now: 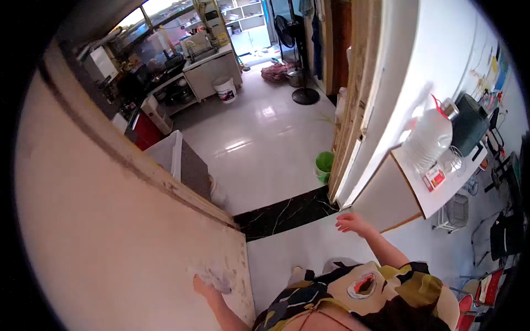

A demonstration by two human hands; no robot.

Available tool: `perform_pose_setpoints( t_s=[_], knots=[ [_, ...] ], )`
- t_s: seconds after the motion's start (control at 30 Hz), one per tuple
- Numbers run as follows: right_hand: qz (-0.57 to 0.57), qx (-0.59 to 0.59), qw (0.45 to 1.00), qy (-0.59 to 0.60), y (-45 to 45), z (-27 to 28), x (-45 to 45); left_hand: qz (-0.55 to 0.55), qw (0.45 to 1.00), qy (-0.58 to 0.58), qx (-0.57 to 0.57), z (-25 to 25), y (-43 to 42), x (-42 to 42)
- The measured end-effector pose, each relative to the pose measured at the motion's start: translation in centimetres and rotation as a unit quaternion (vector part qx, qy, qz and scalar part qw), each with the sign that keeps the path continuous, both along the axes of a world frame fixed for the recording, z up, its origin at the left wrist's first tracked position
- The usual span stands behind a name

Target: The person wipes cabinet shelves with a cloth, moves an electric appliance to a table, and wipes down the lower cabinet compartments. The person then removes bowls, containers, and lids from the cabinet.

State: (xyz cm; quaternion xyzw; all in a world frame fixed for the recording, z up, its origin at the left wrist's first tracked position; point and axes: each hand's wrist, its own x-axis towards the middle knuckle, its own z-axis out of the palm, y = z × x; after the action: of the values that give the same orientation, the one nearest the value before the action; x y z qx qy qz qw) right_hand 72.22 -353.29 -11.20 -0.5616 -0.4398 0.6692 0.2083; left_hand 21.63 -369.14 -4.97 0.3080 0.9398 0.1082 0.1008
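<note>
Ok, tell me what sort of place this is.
Probably a home, looking into its kitchen: beyond the black threshold there are a sink, dark cookware on a low shelf, and a standing fan.

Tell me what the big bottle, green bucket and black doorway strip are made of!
The big bottle looks like thin, clear plastic: it's see-through with ridges. The green bucket is probably plastic too, smooth and bright green inside. The black doorway strip looks like smooth marble because of its white veins, but could be patterned tile.
</note>
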Motion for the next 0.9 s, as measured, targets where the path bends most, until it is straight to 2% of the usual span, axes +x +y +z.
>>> perform_pose_setpoints(
  t_s=[0.03,0.07,0.1,0.13,0.17,0.2,0.27,0.3,0.37,0.4,0.47,0.57,0.7,0.77,0.8,0.83,0.9],
  knots=[
    [-0.028,0.0,1.0,-0.012,1.2,0.1,0.1,-0.014,0.96,-0.149,0.238,-2.0,3.6,-1.0],
    [-0.056,-0.002,0.998,-0.022,2.4,-0.2,0.3,-0.023,0.843,-0.288,0.454,-2.9,6.7,-1.6],
    [-0.103,0.001,0.995,-0.003,3.7,-1.1,0.4,-0.026,0.846,-0.291,0.447,-1.1,10.1,-1.3],
    [-0.108,-0.002,0.994,-0.004,5.0,-1.9,0.6,-0.121,0.918,-0.138,0.35,1.7,14.0,-0.2],
    [-0.114,-0.02,0.993,-0.012,6.3,-2.5,0.9,-0.21,0.948,0.021,0.239,3.3,17.4,0.4],
    [-0.118,-0.04,0.992,-0.019,7.9,-3.3,1.0,-0.214,0.948,0.02,0.235,3.1,20.5,0.3],
    [-0.129,-0.057,0.99,-0.021,12.6,-4.9,0.9,-0.198,0.935,-0.076,0.283,2.6,26.2,0.0],
    [-0.125,-0.055,0.99,-0.021,15.3,-5.3,0.7,-0.196,0.937,-0.076,0.279,2.2,28.3,0.0],
    [-0.117,-0.045,0.992,-0.012,21.0,-5.7,-0.1,-0.112,0.939,-0.049,0.32,2.1,32.5,-0.5],
    [-0.102,-0.019,0.995,0.005,24.2,-5.7,-0.6,-0.113,0.939,-0.046,0.323,2.7,34.9,-0.7],
    [-0.022,-0.027,0.999,0.007,32.0,-7.5,-0.9,-0.167,0.965,0.161,0.119,4.0,37.3,-1.9],
    [-0.077,0.018,0.997,0.015,40.6,-2.6,-4.9,-0.173,0.952,0.182,0.175,2.2,39.4,-5.0],
    [0.009,0.021,1.0,0.016,52.9,0.9,-9.5,-0.126,0.96,0.19,0.162,3.5,45.5,-7.0],
    [0.021,0.037,0.999,0.029,58.3,1.1,-12.6,-0.035,0.989,0.145,0.015,3.5,49.8,-8.4],
    [0.03,0.048,0.997,0.043,61.1,1.5,-14.4,-0.033,0.988,0.147,0.02,1.8,51.8,-10.3],
    [0.05,0.06,0.996,0.031,63.5,3.0,-16.4,-0.012,0.987,0.072,0.141,-1.1,53.9,-12.9],
    [0.072,0.068,0.993,0.056,68.4,3.6,-20.1,-0.015,0.96,-0.054,0.273,-1.6,61.1,-13.8]
  ],
)
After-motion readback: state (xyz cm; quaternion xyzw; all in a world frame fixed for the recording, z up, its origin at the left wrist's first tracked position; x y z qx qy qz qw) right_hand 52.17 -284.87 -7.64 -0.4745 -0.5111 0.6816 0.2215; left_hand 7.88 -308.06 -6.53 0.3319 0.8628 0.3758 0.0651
